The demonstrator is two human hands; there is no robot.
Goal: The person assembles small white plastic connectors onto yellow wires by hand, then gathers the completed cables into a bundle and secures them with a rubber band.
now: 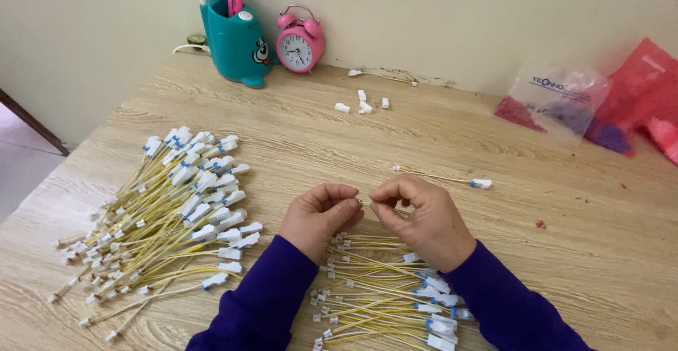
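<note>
My left hand (319,213) and my right hand (420,217) meet over the middle of the wooden table (339,146), fingertips pinched together on one thin yellow wire (365,202). Beneath my wrists lies a small pile of yellow wires with white connectors (385,294). A much larger pile of the same wires (166,217) is spread to the left of my left arm. One single wire with a white plug (452,178) lies just beyond my right hand.
At the back stand a teal pen holder (236,40) and a pink alarm clock (300,40). Loose white connectors (361,102) lie behind my hands. A clear plastic bag (558,100) and a red bag (646,90) sit at the far right.
</note>
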